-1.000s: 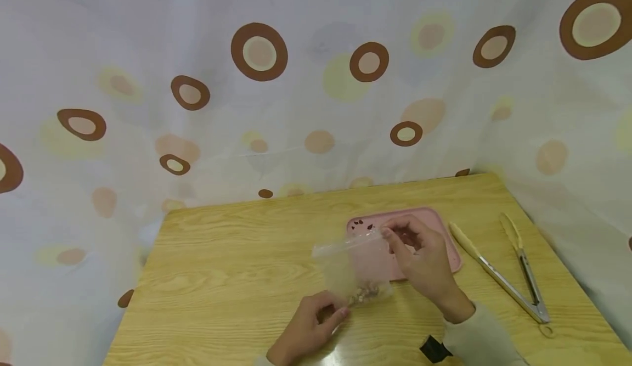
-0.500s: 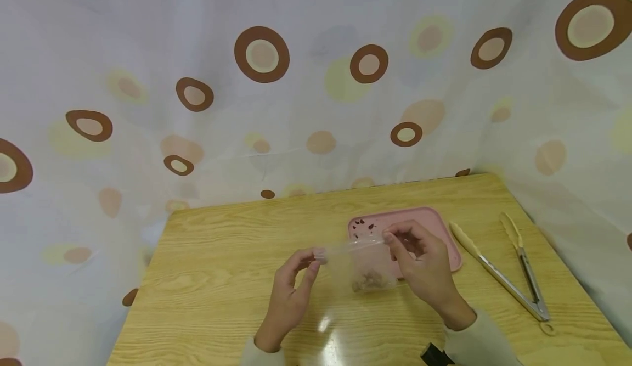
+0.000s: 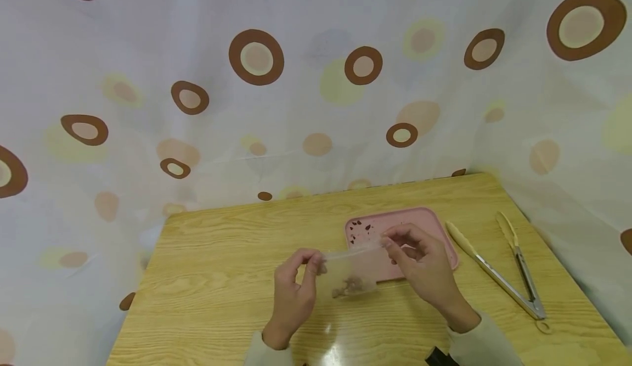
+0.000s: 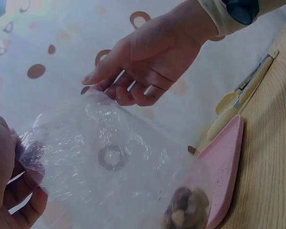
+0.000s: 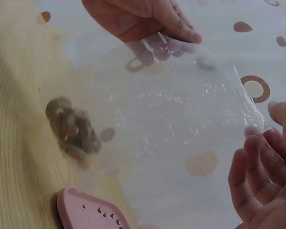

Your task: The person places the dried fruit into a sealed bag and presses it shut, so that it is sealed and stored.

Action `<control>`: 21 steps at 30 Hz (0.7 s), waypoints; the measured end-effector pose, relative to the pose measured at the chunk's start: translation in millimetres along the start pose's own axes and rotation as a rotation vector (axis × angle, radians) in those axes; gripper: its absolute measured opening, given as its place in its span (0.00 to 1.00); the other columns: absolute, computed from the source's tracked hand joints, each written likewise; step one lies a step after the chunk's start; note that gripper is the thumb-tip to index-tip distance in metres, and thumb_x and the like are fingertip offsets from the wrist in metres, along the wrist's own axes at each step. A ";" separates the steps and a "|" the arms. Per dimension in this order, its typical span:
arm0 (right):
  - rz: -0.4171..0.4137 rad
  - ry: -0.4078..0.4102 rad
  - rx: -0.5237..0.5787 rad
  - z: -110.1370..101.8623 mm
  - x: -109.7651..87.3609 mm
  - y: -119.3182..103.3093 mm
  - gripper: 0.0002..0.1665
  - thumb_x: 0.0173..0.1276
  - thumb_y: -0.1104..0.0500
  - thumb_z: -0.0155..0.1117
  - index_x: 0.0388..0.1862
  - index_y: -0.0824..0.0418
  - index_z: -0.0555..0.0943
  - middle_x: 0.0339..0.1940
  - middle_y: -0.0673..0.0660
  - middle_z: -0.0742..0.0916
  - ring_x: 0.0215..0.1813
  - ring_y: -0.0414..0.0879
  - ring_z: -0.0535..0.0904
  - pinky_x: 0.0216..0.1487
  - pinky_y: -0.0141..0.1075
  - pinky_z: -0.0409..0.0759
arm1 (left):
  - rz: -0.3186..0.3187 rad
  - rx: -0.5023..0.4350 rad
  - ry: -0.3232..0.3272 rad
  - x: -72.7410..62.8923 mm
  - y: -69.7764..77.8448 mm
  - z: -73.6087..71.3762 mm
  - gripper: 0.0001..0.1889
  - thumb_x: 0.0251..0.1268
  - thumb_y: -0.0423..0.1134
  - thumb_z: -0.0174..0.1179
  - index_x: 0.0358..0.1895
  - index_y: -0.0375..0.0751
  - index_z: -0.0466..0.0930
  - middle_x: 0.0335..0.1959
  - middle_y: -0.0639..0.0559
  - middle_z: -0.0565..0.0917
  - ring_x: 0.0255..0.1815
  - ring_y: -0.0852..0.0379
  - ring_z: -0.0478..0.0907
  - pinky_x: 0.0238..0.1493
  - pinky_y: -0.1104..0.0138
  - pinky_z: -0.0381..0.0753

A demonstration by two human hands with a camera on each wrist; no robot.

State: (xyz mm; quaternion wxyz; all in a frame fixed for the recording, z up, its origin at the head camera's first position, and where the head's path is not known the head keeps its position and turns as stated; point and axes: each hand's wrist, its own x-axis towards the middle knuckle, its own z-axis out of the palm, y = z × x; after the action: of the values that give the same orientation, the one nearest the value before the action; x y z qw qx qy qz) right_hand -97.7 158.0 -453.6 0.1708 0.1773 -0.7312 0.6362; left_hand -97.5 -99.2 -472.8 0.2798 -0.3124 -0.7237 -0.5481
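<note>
A clear plastic bag (image 3: pixel 340 267) is held stretched above the table in the head view, with small brown pieces (image 3: pixel 350 287) gathered at its bottom. My left hand (image 3: pixel 295 292) pinches the bag's upper left corner between thumb and fingers. At the opposite upper corner, my right hand (image 3: pixel 425 267) pinches the film with thumb and fingertips. Both wrist views show the film taut between the hands. The brown pieces look like nuts or dried chunks, too blurred to tell. Behind the bag and right hand lies a pink tray (image 3: pixel 395 219), partly covered by them.
Dark crumbs (image 3: pixel 356 224) are scattered on the tray's left part. Metal tongs (image 3: pixel 535 308) with pale tips lie spread to the right of the tray. The wooden table (image 3: pixel 222 267) meets a dotted curtain (image 3: pixel 296 108) at the back and sides.
My left hand has moved up from the bag's bottom corner to its upper left corner and now pinches it there. The right hand keeps its hold; the bag has shifted slightly left.
</note>
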 end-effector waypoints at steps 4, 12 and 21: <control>0.156 -0.202 -0.032 -4.4 -8.1 11.4 0.21 0.77 0.66 0.71 0.66 0.60 0.82 0.54 0.54 0.87 0.48 0.39 0.84 0.46 0.33 0.88 | -0.018 -0.020 0.010 6.7 1.5 -0.9 0.12 0.74 0.13 0.55 0.41 0.32 0.81 0.26 0.43 0.84 0.27 0.52 0.83 0.37 0.69 0.87; 0.261 -0.481 -0.226 -1.8 -34.6 41.1 0.34 0.72 0.49 0.80 0.70 0.59 0.79 0.62 0.57 0.86 0.61 0.51 0.86 0.62 0.47 0.88 | -0.145 -0.160 -0.071 20.0 1.8 -15.7 0.12 0.82 0.18 0.49 0.44 0.33 0.81 0.28 0.41 0.83 0.30 0.53 0.84 0.40 0.66 0.88; 0.110 -0.383 -0.131 19.0 -54.4 54.9 0.07 0.76 0.61 0.75 0.49 0.61 0.90 0.43 0.51 0.93 0.46 0.32 0.86 0.49 0.36 0.89 | -0.218 -0.179 -0.066 26.9 3.8 -19.8 0.10 0.85 0.22 0.49 0.45 0.28 0.81 0.29 0.37 0.86 0.32 0.57 0.88 0.42 0.65 0.90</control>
State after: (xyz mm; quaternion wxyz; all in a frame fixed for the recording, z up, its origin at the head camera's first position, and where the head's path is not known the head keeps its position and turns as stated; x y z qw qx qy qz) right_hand -76.5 148.4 -529.7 0.0050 0.2434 -0.7987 0.5503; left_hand -110.8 -113.7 -445.5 0.1656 -0.2734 -0.7104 -0.6270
